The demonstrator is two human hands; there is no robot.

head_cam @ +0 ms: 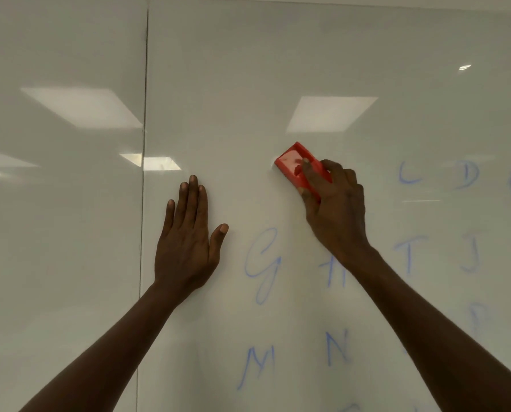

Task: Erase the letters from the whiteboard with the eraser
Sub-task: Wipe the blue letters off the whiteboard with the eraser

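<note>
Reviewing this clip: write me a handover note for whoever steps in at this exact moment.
Left hand: open, flat on the whiteboard.
Right hand: grip on the red eraser, which is against the board at the left end of the top row.
Done: the board around the eraser shows no writing.
Left: C, D, G, the partly hidden H, T, J, M, N, plus letters cut off at the right edge.
</note>
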